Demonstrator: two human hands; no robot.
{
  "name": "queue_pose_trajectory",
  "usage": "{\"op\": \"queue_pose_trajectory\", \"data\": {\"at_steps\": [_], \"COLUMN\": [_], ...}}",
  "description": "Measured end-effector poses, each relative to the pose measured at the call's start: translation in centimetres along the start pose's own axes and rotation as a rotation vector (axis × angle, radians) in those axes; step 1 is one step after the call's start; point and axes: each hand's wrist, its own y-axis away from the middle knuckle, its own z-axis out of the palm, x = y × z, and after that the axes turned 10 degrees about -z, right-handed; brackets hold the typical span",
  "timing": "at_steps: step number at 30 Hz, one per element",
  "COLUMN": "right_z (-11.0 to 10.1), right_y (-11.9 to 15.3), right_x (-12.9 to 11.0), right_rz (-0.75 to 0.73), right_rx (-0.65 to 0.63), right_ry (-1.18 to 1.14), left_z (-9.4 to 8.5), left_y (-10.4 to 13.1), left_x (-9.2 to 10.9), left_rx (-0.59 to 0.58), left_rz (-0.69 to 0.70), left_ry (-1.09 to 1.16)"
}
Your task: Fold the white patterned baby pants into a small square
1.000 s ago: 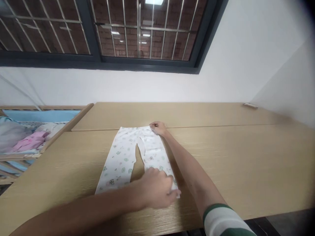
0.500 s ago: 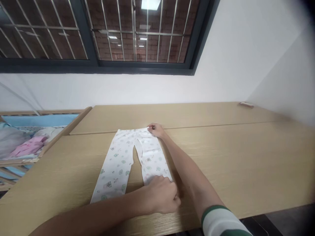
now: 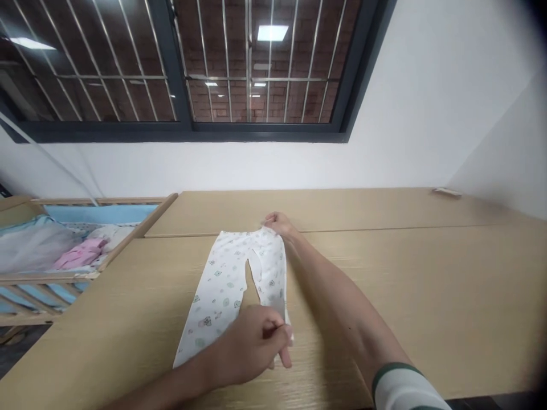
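Note:
A pair of small white pants [image 3: 224, 279] with a green and grey animal print lies on the wooden table, waistband away from me. My right hand [image 3: 277, 224] pinches the right corner of the waistband, raising it slightly. Nearer to me, my left hand [image 3: 256, 341] reaches across the legs and is closed at the lower end of the right pant leg, its fingers gripping the outer edge by the hem. That leg looks lifted and bent inward. The left leg lies flat, its hem partly behind my left forearm.
The pale wooden table [image 3: 405, 296] runs along a white wall under a barred window [image 3: 265, 74]. At the left is a wooden crib [image 3: 47, 279] with blue lining and pink cloth [image 3: 81, 253]. A small flat object [image 3: 447, 192] lies at the far right corner.
My left hand has turned and moved slightly inward, drawing the right pant leg's edge up and in. The waistband corner in my right hand has risen a little. The camera view has shifted.

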Motion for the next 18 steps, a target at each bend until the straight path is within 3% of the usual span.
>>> {"op": "queue_pose_trajectory", "data": {"at_steps": [5, 11, 15, 18], "right_z": [3.4, 10.2, 14.2, 16.1], "right_y": [-1.6, -2.6, -2.3, -1.9], "right_x": [-4.5, -8.3, -9.4, -9.8], "right_rz": [0.040, 0.012, -0.036, -0.065], "right_rx": [0.004, -0.021, -0.028, -0.067], "right_ry": [-0.023, 0.116, 0.270, 0.372], "left_z": [-2.3, -3.7, -4.5, -5.0], "left_y": [4.4, 8.2, 9.6, 10.2], "left_x": [-2.0, -5.9, -9.9, -12.4], "left_rx": [0.155, 0.324, 0.536, 0.694], "left_rz": [-0.045, -0.127, -0.176, -0.237], "left_ry": [0.096, 0.141, -0.006, -0.191]}}
